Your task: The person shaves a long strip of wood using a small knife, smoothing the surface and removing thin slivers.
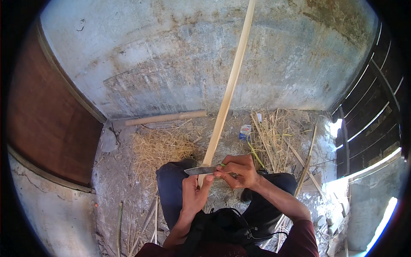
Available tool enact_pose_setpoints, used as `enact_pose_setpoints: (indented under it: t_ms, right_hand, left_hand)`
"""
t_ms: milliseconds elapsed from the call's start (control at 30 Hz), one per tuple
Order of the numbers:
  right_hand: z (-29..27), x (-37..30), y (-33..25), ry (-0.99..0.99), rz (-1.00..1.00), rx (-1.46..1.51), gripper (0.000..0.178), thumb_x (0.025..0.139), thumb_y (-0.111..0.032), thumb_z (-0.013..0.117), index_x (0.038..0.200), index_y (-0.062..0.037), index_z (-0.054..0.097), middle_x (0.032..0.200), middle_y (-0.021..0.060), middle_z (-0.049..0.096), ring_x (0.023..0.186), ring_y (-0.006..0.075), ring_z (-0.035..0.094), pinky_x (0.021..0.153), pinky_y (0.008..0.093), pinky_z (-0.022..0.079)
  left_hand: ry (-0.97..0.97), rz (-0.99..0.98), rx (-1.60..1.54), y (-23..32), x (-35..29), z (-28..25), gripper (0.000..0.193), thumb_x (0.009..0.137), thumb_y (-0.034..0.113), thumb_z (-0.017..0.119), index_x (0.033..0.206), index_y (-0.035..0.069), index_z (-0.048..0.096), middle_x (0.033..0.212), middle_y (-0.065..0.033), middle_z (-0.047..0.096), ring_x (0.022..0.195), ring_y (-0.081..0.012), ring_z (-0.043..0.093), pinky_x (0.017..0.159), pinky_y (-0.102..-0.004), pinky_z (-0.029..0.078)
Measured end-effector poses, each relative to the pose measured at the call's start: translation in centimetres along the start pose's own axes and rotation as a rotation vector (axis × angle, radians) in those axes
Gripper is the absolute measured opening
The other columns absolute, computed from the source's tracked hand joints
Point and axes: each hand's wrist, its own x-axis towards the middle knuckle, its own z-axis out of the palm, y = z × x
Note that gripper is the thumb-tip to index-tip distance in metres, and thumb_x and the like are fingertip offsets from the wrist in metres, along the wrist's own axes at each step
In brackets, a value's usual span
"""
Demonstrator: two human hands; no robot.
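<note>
A long, pale bamboo strip (229,94) slants from between my knees up past the top edge of the view. Near its lower end my left hand (195,195) is closed around it, thumb lying along the right side. My right hand (238,171) grips a knife (200,170) in its fingers, most of the handle hidden by them. The blade points left and lies across the strip just above my left thumb. Whether its edge is biting into the strip I cannot tell.
A heap of straw-coloured shavings (160,147) lies beyond my left knee, with a bamboo pole (167,118) along the wall behind it. Loose sticks (269,141) and a small blue-and-white packet (245,132) lie to the right. Walls stand ahead and a brown door panel (47,103) at left.
</note>
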Motion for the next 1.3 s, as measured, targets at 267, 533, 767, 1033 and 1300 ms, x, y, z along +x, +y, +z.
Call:
enact_pose_setpoints:
  t_ms: [267, 533, 767, 1033, 1300]
  right_hand:
    - [-0.8, 0.6, 1.0, 0.142, 0.069, -0.072, 0.016, 0.087, -0.007, 0.087, 0.083, -0.0052, 0.071, 0.074, 0.0076, 0.067, 0.059, 0.0229, 0.067, 0.054, 0.0352, 0.052]
    - [-4.2, 2.0, 2.5, 0.308, 0.289, -0.161, 0.020, 0.092, -0.005, 0.085, 0.082, -0.0024, 0.068, 0.077, 0.0113, 0.071, 0.065, 0.0207, 0.070, 0.060, 0.0324, 0.051]
    - [-1.9, 0.7, 1.0, 0.101, 0.189, -0.026, 0.017, 0.089, -0.011, 0.088, 0.090, -0.0032, 0.073, 0.082, 0.0099, 0.073, 0.067, 0.0246, 0.072, 0.057, 0.0359, 0.053]
    - [-1.2, 0.3, 0.6, -0.073, 0.096, 0.021, 0.022, 0.086, -0.018, 0.091, 0.093, -0.0056, 0.074, 0.079, 0.0074, 0.068, 0.061, 0.0255, 0.066, 0.053, 0.0379, 0.048]
    - [-1.0, 0.3, 0.9, -0.074, 0.024, 0.039, 0.022, 0.083, -0.015, 0.092, 0.091, -0.0061, 0.074, 0.079, 0.0088, 0.070, 0.062, 0.0253, 0.068, 0.051, 0.0359, 0.048]
  left_hand:
    - [0.015, -0.012, 0.041, 0.4, 0.3, 0.6, 0.026, 0.105, 0.021, 0.075, 0.104, -0.004, 0.069, 0.065, 0.0006, 0.058, 0.060, -0.0011, 0.046, 0.050, -0.0281, 0.035]
    - [-0.051, -0.045, 0.057, -0.8, -1.5, 0.7, 0.034, 0.105, 0.028, 0.076, 0.094, -0.001, 0.062, 0.059, 0.0007, 0.049, 0.056, -0.0017, 0.042, 0.048, -0.0284, 0.031]
    - [-0.041, -0.039, 0.031, 0.9, -0.3, -0.2, 0.032, 0.108, 0.027, 0.071, 0.094, 0.001, 0.057, 0.063, 0.0007, 0.050, 0.055, -0.0014, 0.040, 0.047, -0.0277, 0.030]
    - [-0.021, 0.018, 0.067, 0.3, -0.1, 0.0, 0.026, 0.110, 0.024, 0.068, 0.113, -0.002, 0.066, 0.067, -0.0021, 0.059, 0.053, -0.0042, 0.048, 0.048, -0.0283, 0.036]
    - [-0.072, -0.046, 0.124, 0.7, -0.3, 0.3, 0.026, 0.110, 0.021, 0.067, 0.122, -0.002, 0.070, 0.078, 0.0003, 0.063, 0.065, -0.0032, 0.047, 0.055, -0.0250, 0.036]
